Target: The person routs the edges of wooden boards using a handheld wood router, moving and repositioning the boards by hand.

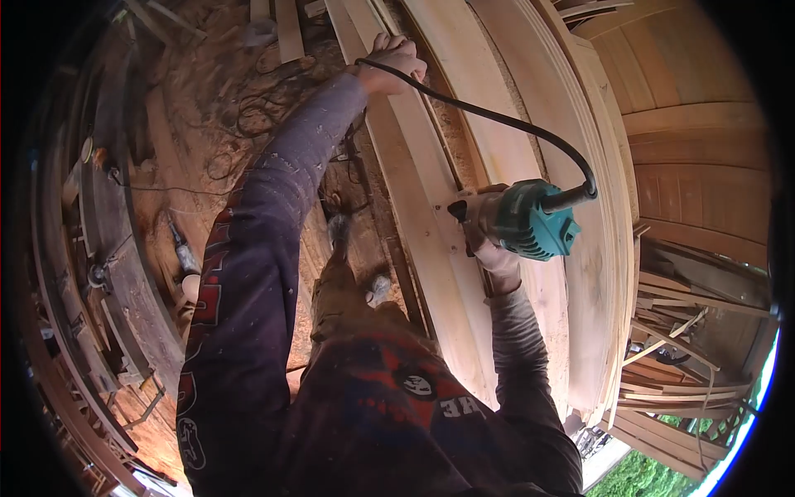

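My right hand (494, 248) is wrapped around a teal corded trim router (538, 219), low over a long pale plank (431, 199). The router's base and bit are hidden by the hand and the body of the tool. Farther along the same plank, my left hand (397, 65) rests with its fingers curled over the wood, gripping it. From the back of the router a black cord (497, 115) arcs across to my left wrist.
More long boards (530, 108) lie stacked side by side to the right. Wooden panels (696, 166) and offcuts stand beyond them. Sawdust and tangled cords cover the floor (207, 124). At left are dark timbers (124, 248) and another power tool (184, 253).
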`<control>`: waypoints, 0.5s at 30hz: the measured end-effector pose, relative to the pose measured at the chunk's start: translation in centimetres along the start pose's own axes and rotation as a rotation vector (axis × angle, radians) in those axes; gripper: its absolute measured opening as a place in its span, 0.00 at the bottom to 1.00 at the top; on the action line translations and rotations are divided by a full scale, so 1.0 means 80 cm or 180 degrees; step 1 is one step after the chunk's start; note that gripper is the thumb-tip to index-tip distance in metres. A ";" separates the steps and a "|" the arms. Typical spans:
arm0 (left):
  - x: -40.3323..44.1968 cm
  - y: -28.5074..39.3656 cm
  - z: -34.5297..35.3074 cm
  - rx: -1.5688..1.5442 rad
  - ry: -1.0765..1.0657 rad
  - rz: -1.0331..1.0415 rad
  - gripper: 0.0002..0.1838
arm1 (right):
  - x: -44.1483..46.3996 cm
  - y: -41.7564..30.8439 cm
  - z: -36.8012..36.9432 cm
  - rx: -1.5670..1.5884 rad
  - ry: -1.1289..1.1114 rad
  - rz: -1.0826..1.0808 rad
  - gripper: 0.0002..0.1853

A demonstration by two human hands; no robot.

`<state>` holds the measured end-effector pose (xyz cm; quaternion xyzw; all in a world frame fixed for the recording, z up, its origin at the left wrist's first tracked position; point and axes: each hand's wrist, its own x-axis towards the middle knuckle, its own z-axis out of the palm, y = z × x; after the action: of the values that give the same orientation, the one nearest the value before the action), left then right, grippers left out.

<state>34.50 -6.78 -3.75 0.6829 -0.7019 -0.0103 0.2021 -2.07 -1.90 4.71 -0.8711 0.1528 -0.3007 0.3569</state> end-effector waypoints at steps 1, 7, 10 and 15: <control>0.006 -0.012 -0.001 0.0108 0.0037 -0.0025 0.08 | 0.016 0.001 0.007 -0.0001 0.0048 -0.0066 0.09; 0.028 -0.079 -0.013 0.0115 -0.0120 -0.0096 0.19 | 0.114 0.036 0.059 -0.0037 0.0297 -0.0338 0.09; 0.030 -0.107 -0.018 0.0187 0.0115 0.0130 0.19 | 0.172 0.057 0.081 -0.0714 0.0188 -0.0991 0.13; 0.045 -0.141 -0.016 -0.0347 -0.0095 -0.0049 0.23 | 0.266 0.076 0.119 -0.1976 0.0597 -0.1809 0.15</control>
<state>45.68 -10.65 -4.84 0.6761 -0.6979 -0.0603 0.2284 20.08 -11.36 3.88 -0.9135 0.0218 -0.4047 -0.0346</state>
